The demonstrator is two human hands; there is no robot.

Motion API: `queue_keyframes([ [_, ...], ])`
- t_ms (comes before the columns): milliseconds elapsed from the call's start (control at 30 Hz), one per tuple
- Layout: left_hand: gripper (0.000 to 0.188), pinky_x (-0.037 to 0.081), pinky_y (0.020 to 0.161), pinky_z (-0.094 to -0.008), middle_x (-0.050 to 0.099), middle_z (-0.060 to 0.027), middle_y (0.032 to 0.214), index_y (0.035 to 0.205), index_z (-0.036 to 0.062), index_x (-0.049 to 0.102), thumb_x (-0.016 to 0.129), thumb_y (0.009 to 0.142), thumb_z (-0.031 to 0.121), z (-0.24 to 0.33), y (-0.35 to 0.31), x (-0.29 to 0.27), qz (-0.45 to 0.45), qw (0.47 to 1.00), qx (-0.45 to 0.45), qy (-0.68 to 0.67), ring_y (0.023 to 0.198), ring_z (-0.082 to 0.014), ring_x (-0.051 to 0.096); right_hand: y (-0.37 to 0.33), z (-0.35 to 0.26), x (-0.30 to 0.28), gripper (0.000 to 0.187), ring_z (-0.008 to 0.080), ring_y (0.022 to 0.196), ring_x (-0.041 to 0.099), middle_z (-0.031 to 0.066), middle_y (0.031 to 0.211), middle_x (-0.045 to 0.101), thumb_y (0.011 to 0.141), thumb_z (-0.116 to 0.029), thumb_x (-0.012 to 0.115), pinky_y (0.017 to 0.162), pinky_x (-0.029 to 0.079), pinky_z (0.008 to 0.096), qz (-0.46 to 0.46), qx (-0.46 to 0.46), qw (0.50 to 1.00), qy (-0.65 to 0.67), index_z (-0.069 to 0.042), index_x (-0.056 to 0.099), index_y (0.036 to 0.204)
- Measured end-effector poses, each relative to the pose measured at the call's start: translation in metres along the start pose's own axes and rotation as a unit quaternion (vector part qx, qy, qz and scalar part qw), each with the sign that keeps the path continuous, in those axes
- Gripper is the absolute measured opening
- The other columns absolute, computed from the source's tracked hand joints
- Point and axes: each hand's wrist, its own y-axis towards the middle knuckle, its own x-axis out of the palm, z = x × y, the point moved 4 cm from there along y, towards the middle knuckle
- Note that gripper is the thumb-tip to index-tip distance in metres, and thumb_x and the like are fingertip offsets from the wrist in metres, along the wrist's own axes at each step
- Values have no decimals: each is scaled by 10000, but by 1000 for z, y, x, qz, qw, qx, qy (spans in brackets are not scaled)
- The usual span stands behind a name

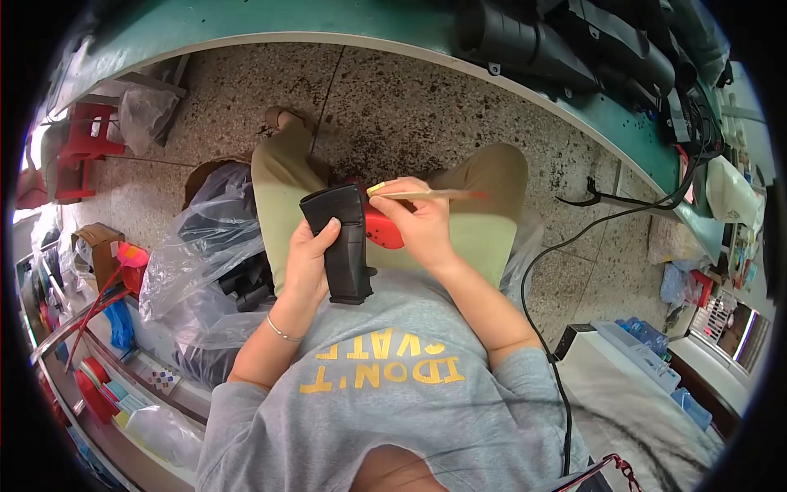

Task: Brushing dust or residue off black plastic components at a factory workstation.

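My left hand (pixel 308 256) grips a long, hollow-looking black plastic part (pixel 346 261), with the thumb pressed on its face. The part stands roughly upright over my lap. Just right of its upper end, my right hand (pixel 422 228) pinches a thin tan stick-like tool (pixel 438 195). A small yellow piece shows at the tool's left end, by my fingertips, and a reddish tint marks its right end. Whether the tool touches the black part I cannot tell. Between my legs, behind the hands, a red seat (pixel 385 232) shows with black specks on it.
A green-topped bench (pixel 328 18) curves across the far side, with several black plastic ducts (pixel 566 53) at its right. A black cable (pixel 537 271) hangs down at my right. Clear plastic bags (pixel 201 254) of black parts stand at my left. Black scraps litter the speckled floor (pixel 393 98).
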Motion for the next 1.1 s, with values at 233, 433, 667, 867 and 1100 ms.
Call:
queue_keyframes([
  [233,215,539,635,-273,596,-67,934,1098,30,490,505,886,69,-1,7,1,2,999,2,32,743,-134,604,-1,20,11,126,76,778,581,32,846,640,783,-4,642,696,483,216,-18,238,913,330,7,644,909],
  [433,200,518,684,-269,599,-56,944,1073,20,502,515,880,70,-3,12,0,33,998,29,39,766,-126,594,8,28,17,73,251,703,605,127,842,598,764,35,611,628,489,294,36,-116,992,-20,3,563,809],
  [667,251,480,593,-242,603,-14,841,1004,21,563,489,920,245,9,12,-9,37,990,13,135,664,-94,571,22,34,-23,62,227,711,604,89,795,630,742,-7,647,675,474,324,122,-78,982,-121,-27,613,790],
  [867,216,421,522,-416,572,-189,669,708,20,544,603,804,204,23,7,15,9,654,268,708,592,-356,548,13,-12,-14,96,158,758,613,28,813,660,706,-32,695,902,355,401,-53,-147,987,-34,-65,635,773],
  [1100,194,429,492,-396,517,-122,561,708,57,552,666,733,212,19,-3,28,-32,544,321,774,540,-297,546,10,9,0,101,147,744,611,33,805,664,726,-29,675,910,355,386,-190,-48,980,30,-50,658,823],
])
